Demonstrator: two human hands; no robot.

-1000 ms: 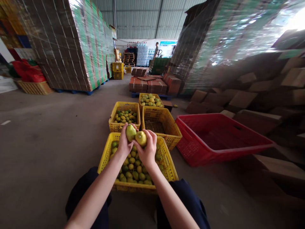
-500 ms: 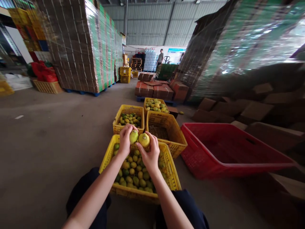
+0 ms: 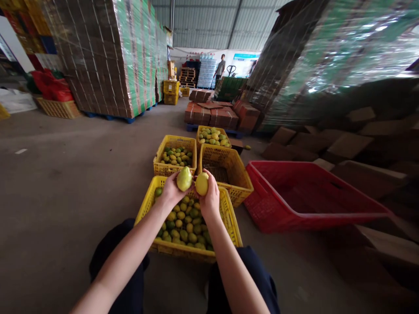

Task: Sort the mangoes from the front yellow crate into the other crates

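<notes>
In gripping fingers (image 3: pixel 174 177) of left hand (image 3: pixel 170 191), one greenish fruit (image 3: pixel 184 179); of right hand (image 3: pixel 210 199), one yellow fruit (image 3: pixel 202 184); both mid-frame. Around centre, four yellow crates (image 3: pixel 180 250), three holding loose fruit (image 3: pixel 183 223); at right, one red bin (image 3: pixel 266 211).

A warehouse where fruit is handled in bulk. Below the left hand (image 3: pixel 172 189) and right hand (image 3: pixel 211 200) sits a yellow plastic crate (image 3: pixel 231 218) of yellow and green fruit (image 3: pixel 189 227); more yellow crates (image 3: pixel 173 170) stand just beyond the grip. To its right are a big red bin (image 3: pixel 327 215) and jumbled cardboard (image 3: pixel 350 146). Farther out, tall plastic-wrapped stacks rise on both sides: the left stack (image 3: pixel 94 61) on blue pallets (image 3: pixel 131 120), the right stack (image 3: pixel 294 87) above the cardboard. Straight ahead, well beyond the hands, are strapped cardboard bundles (image 3: pixel 209 117), wooden pallets (image 3: pixel 187 77) and a pallet-jack handle (image 3: pixel 231 68), under corrugated metal walling (image 3: pixel 203 26).
</notes>
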